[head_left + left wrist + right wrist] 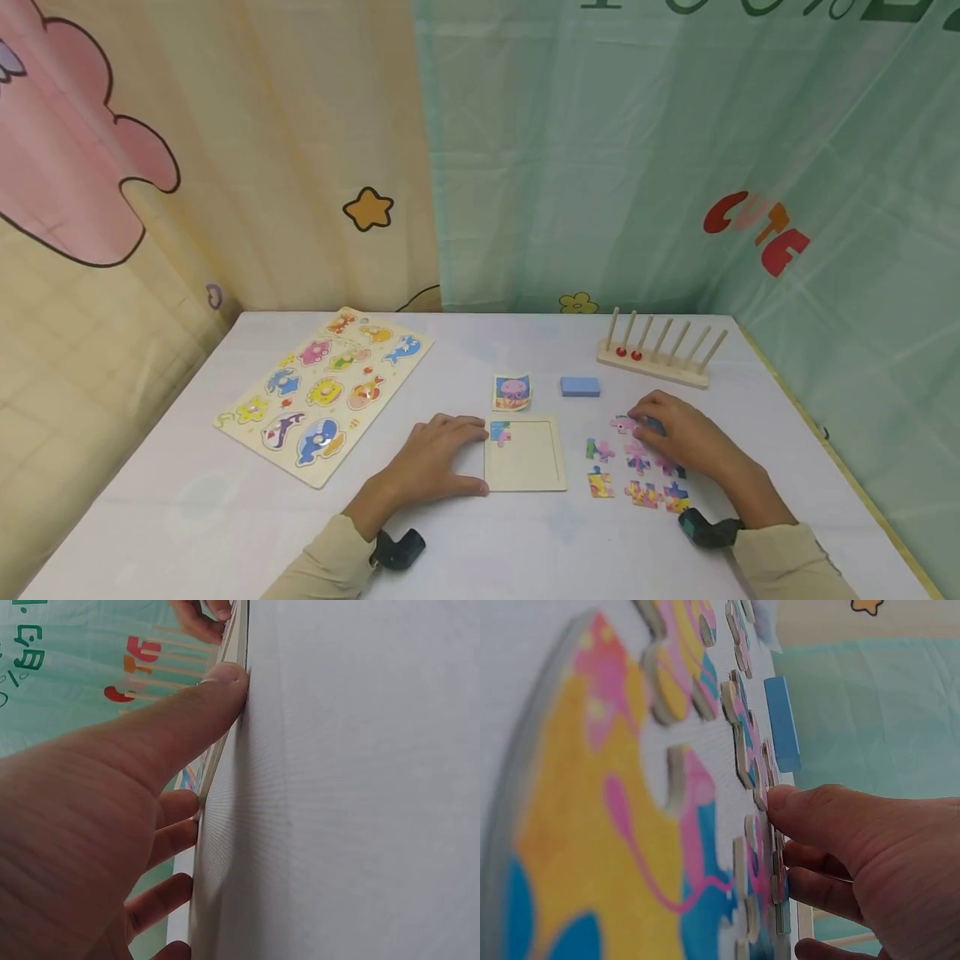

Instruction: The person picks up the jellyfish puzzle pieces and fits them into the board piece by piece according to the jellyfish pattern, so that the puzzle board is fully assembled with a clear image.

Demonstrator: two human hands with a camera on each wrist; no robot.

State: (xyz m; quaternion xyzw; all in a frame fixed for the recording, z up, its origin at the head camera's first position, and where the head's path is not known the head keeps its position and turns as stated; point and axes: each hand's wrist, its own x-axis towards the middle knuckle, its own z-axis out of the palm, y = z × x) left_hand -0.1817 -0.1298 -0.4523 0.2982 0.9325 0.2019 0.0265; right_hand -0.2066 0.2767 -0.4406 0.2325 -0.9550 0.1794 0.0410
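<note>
A square wooden puzzle tray (528, 467) lies on the table with one puzzle piece (500, 432) in its top left corner. My left hand (429, 463) rests at the tray's left side, fingers spread along the edge and thumb (217, 686) against it near the front corner. Right of the tray lie several loose jigsaw pieces (645, 493), printed in pink, yellow and blue. Over their far row, my right hand (686, 437) pinches a puzzle piece (655, 426) between thumb and fingers, low at the table. The hand partly hides that piece and its neighbours.
A small octopus picture card (512, 392) and a blue block (580, 387) lie behind the tray. At the back right stands a wooden peg rack (660, 367) with red beads. A sea-animal puzzle board (325, 392) lies at the left. Printed curtains (570, 167) hang behind the table.
</note>
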